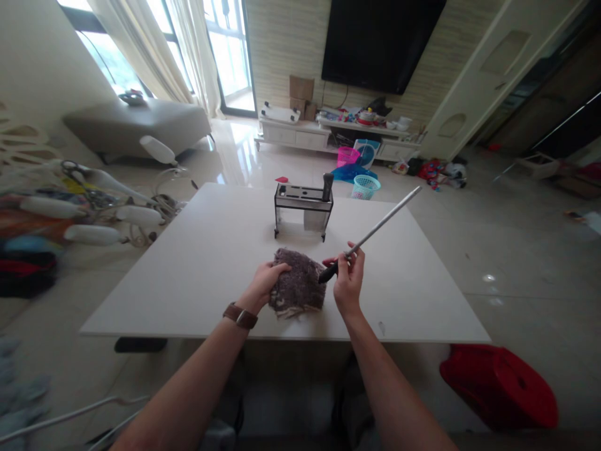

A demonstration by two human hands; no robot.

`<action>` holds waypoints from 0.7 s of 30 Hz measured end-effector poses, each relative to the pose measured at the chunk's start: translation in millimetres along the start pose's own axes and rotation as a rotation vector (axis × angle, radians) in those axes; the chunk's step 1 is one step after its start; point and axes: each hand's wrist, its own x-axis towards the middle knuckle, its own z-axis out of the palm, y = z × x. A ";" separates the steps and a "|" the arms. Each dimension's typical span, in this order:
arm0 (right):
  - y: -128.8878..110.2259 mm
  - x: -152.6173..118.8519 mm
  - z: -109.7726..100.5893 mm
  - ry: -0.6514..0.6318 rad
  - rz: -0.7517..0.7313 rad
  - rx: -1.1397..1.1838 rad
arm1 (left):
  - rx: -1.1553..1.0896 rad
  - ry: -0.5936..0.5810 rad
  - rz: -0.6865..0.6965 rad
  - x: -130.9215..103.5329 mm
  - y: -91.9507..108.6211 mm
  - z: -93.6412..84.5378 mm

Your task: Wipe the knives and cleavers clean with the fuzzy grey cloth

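My left hand grips a shaggy grey-brown cloth by its left side, thumb on top, just above the white table. In my right hand is a sharpening steel, its long grey rod pointing up to the far right. The steel's black handle points down toward the cloth's right edge; whether they touch I cannot tell. Beyond the cloth stands a knife block with a dark metal frame and clear sides. A black handle sticks up from its right end.
A small red object lies behind the knife block. Past the table's far edge are a light-blue basket and a pink basket on the floor. A red stool stands at the near right. A lamp with white shades is at left.
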 end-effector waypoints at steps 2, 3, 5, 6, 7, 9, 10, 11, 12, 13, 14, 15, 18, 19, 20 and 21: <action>2.8 -3.9 0.2 -0.060 0.022 -0.067 | -0.200 -0.047 -0.071 -1.4 10.5 -4.9; 4.6 -6.7 1.5 -0.098 0.039 -0.100 | -0.290 -0.082 -0.095 -2.5 15.2 -6.5; 8.2 -13.7 6.2 -0.171 0.063 -0.160 | -0.430 -0.147 -0.111 -5.7 23.3 -7.8; 9.7 -17.4 9.1 -0.204 0.060 -0.193 | -0.482 -0.166 -0.099 -7.7 26.5 -7.5; 11.1 -21.1 12.3 -0.233 0.045 -0.229 | -0.523 -0.179 -0.079 -9.9 29.1 -6.9; 13.8 -27.9 18.2 -0.282 0.010 -0.294 | -0.583 -0.217 -0.035 -14.1 32.7 -6.3; 15.3 -30.9 20.8 -0.299 0.007 -0.315 | -0.601 -0.241 -0.022 -15.8 33.9 -6.9; 17.1 -33.4 22.8 -0.310 0.015 -0.325 | -0.615 -0.263 -0.010 -17.1 34.9 -8.3; 19.2 -35.4 24.4 -0.314 0.032 -0.328 | -0.629 -0.284 -0.001 -17.9 35.8 -10.7; 21.5 -36.9 25.3 -0.317 0.055 -0.325 | -0.643 -0.301 0.007 -18.1 36.6 -13.7; 23.9 -37.7 25.8 -0.315 0.078 -0.315 | -0.657 -0.314 0.014 -17.8 37.3 -17.0; 26.2 -38.0 25.7 -0.311 0.101 -0.299 | -0.666 -0.327 0.017 -17.1 38.0 -20.3; 30.7 -36.7 23.7 -0.315 0.150 -0.228 | -0.628 -0.354 0.020 -13.5 38.2 -25.4; 30.9 -36.3 22.9 -0.324 0.153 -0.206 | -0.594 -0.354 0.029 -12.4 37.3 -25.1; 30.4 -36.3 22.3 -0.340 0.151 -0.190 | -0.556 -0.346 0.041 -11.6 35.9 -24.0; 29.4 -36.7 22.0 -0.364 0.146 -0.179 | -0.520 -0.333 0.054 -11.3 34.2 -22.5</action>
